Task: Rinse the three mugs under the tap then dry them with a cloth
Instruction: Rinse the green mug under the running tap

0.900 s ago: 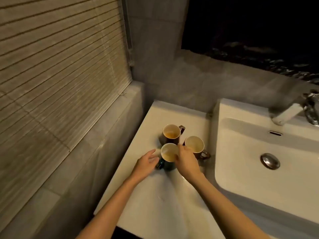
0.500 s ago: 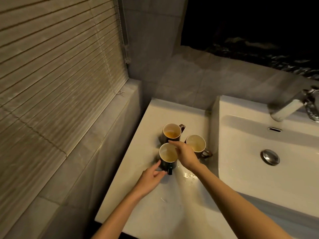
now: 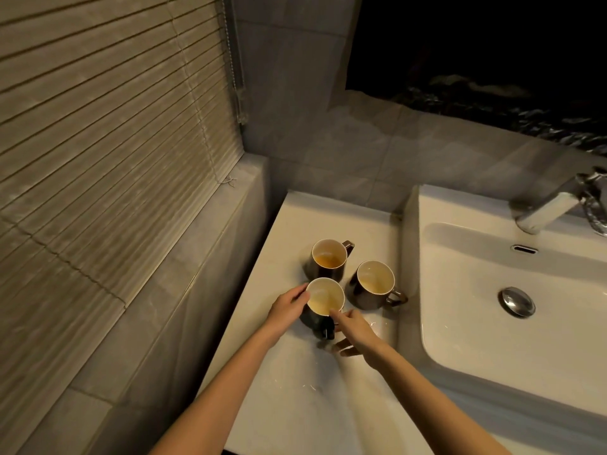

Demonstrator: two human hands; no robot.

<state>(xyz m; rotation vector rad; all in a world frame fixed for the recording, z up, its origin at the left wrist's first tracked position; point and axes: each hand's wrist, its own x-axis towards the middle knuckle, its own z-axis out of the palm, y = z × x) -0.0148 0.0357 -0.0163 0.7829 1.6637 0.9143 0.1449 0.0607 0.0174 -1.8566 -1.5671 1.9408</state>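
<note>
Three dark mugs with pale insides stand close together on the white counter [image 3: 305, 408], left of the sink. The back mug [image 3: 329, 257] holds brown liquid. The right mug [image 3: 375, 282] has its handle pointing towards the basin. The near mug [image 3: 325, 298] has its handle towards me. My left hand [image 3: 285, 309] holds the near mug's left side, thumb at the rim. My right hand [image 3: 355, 333] is beside that mug's handle with fingers spread, the index fingertip touching the rim. The tap [image 3: 548, 210] is at the far right and no water runs. No cloth is in view.
The white basin [image 3: 476, 339] with a metal drain plug [image 3: 517, 302] lies to the right of the mugs. A slatted blind [image 3: 108, 136] and a tiled ledge [image 3: 184, 290] run along the left. Grey wall tiles [image 3: 354, 152] rise behind the counter.
My left hand moved from near the handle up to the near mug's left side. My right hand came off the top of the rim and dropped beside the handle.
</note>
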